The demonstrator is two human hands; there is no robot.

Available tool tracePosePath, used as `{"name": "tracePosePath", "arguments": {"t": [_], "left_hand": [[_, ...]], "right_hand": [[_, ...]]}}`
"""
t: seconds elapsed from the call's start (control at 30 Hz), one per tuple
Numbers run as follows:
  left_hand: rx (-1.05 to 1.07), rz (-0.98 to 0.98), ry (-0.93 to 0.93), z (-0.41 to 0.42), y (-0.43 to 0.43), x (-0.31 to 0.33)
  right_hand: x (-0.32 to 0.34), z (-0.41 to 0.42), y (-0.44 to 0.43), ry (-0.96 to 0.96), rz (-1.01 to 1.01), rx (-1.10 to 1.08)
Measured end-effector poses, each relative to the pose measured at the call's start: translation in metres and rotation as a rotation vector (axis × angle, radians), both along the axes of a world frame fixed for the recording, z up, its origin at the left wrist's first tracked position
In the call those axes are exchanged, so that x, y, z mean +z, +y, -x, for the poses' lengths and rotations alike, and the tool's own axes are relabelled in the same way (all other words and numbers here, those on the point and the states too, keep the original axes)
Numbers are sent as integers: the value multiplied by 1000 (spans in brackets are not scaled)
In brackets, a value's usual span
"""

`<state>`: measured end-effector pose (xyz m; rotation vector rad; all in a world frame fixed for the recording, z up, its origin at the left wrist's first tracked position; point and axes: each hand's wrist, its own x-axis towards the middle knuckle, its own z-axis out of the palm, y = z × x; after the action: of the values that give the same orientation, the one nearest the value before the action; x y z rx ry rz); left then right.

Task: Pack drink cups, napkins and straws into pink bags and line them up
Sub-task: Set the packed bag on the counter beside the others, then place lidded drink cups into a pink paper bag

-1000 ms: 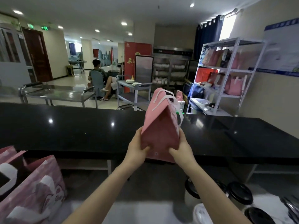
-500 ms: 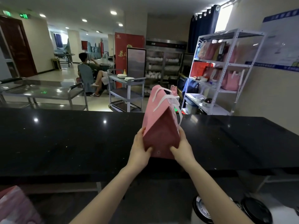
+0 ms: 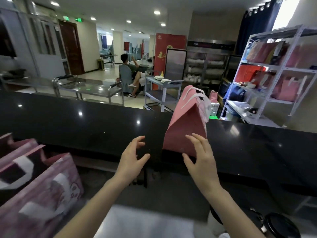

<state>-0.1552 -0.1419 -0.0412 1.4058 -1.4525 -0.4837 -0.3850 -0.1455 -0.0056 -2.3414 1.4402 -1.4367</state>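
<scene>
A pink paper bag (image 3: 186, 124) with white ribbon handles stands upright on the black counter (image 3: 85, 122), its narrow side towards me. My right hand (image 3: 199, 158) hovers just in front of its lower right corner, fingers spread and holding nothing. My left hand (image 3: 133, 156) is open to the left of the bag, apart from it. More pink bags (image 3: 39, 184) with a panda print stand at the lower left. Black cup lids (image 3: 281, 225) show at the lower right.
A white shelf rack (image 3: 274, 74) with pink and red bags stands behind the counter on the right. Steel carts (image 3: 89, 86) and a grey trolley (image 3: 163, 90) are beyond the counter. A person sits on a chair further back.
Both hands have let go of the pink bag and drawn back from it; it now stands alone on the counter. The view has swung left, and the bags at lower left are in sight again.
</scene>
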Motion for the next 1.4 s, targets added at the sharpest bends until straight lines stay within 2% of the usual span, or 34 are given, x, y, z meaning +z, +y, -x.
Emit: {"name": "tracePosePath", "arguments": {"t": [0.2, 0.37, 0.5, 0.6, 0.7, 0.8, 1.0, 1.17, 1.4], "left_hand": [[219, -22, -74, -52, 90, -9], [484, -34, -131, -103, 174, -10], [690, 0, -230, -144, 224, -2], [775, -45, -317, -176, 243, -2], [754, -105, -350, -205, 249, -9], [645, -113, -365, -227, 245, -21], [504, -85, -340, -252, 234, -40], [479, -51, -262, -255, 232, -40], [384, 20, -267, -229, 233, -34]], "right_hand": [[-8, -61, 10, 222, -150, 366], [-23, -133, 20, 356, -226, 614], [-26, -200, 28, 418, -222, 717], [-26, -249, 28, 418, -227, 757], [-27, -293, 23, 452, -199, 747], [-29, -332, 14, 486, -171, 741], [-33, -366, -4, 695, -150, 758], [-32, -355, -2, 757, -124, 679], [-28, -285, 9, 682, -147, 608]]}}
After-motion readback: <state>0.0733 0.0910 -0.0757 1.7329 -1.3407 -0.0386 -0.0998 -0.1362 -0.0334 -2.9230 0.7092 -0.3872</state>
